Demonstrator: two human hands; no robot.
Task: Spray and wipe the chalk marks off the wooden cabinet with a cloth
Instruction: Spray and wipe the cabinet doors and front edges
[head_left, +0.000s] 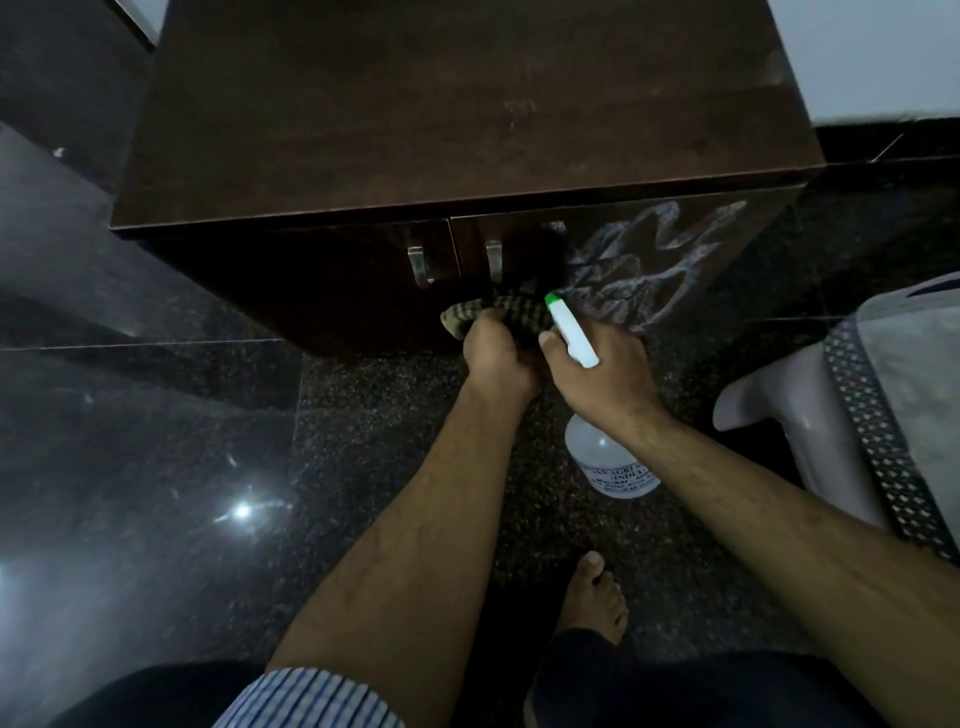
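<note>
While looking down at the job, find the white scribbled chalk marks (644, 260) thick across one door of the dark brown wooden cabinet (441, 104), at one o'clock from the hands and not yet wiped away. Note fainter pale scratches on the cabinet top toward twelve o'clock; too dim to call them chalk. At seven o'clock of the marks, see the bunched green-and-beige checked cloth (470, 312), seemingly against the foot of the door and clutched in the left hand (498, 358), grip closed tight round the fabric. Just beside it, at three o'clock, see the right hand (608, 374) wrapped round the neck of the clear plastic spray bottle with white trigger head and green nozzle (608, 462), grip closed on it, nozzle aimed toward eleven o'clock and almost against the cloth.

Judge the risks so. With the nozzle that near the cloth, likely to wet fabric and knuckles rather than chalk. With too much liquid, likely to turn chalk to paste and smear it wider. Runoff down the door could reach the polished dark speckled stone floor (389, 441), slippery under the bare foot (597, 592) at six o'clock. Expect missed traces in such dim light.

Round about: two metal handles (421, 265) at eleven o'clock of the cloth, a pale grey plastic stool (769, 400) at three o'clock, a white wall (883, 52) at one o'clock beyond the cabinet.
</note>
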